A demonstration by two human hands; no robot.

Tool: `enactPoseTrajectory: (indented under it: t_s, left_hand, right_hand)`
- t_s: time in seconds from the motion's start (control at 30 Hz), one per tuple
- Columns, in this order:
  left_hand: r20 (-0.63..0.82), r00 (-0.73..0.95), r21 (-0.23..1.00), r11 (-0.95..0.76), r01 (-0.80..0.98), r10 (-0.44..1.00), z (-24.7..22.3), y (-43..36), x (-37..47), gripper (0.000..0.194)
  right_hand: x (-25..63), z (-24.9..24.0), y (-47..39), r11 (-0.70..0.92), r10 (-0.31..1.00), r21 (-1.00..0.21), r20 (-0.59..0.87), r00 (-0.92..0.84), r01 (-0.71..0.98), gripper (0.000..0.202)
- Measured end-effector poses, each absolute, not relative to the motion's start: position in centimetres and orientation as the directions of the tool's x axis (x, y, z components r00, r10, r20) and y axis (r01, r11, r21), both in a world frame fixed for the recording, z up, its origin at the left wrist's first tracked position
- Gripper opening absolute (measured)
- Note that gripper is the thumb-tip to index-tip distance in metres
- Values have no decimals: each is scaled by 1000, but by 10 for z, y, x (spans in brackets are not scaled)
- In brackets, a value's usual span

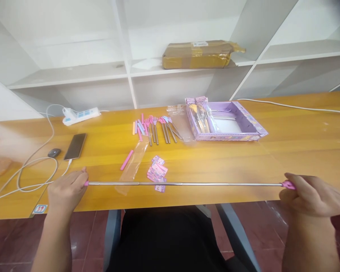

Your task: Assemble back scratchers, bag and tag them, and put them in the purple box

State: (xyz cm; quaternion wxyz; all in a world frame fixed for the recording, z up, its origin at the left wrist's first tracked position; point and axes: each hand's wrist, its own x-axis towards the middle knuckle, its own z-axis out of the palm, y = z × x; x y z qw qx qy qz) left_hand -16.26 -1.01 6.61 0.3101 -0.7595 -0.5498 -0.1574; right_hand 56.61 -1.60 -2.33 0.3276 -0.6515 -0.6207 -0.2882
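Plainly, everything hangs on one line: the extended metal rod (184,184) runs left to right, its long axis roughly parallel to the table's (209,160) front edge, with a hand at each end, so neither is nearer. The left hand (68,189) is curled into a fist around the left end, a little pink showing beside it; from there the rod leads off rightward. The right hand (311,194) grips the pink piece at the other end, thumb against bent fingers, with the rod to its left. Seen from above, the rod lies just inside the front edge, crossing a clear plastic sleeve (135,160) and some small cards (158,170); its height cannot be told. Toward the back edge lie more scratchers (156,132), left of a purple box (229,138).
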Motion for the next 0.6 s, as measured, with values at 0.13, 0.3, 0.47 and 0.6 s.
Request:
enactPoseTrajectory:
  t_s: [0.13,0.3,0.47,0.6]
  left_hand:
    - [577,340,-330,-169,929,743,66,-7,-161,46]
    - [590,413,-365,-227,903,694,61,-1,-157,43]
    - [567,425,-346,-264,900,705,56,5,-153,42]
    - [550,388,-312,-249,917,739,53,4,-157,42]
  right_hand:
    - [560,-27,-12,-11,534,25,845,-16,1000,33]
    - [551,-29,-15,18,505,138,854,-128,990,16]
    - [541,-24,-21,-19,649,130,756,-87,991,24]
    - [537,-23,-23,1,668,95,741,-71,996,28]
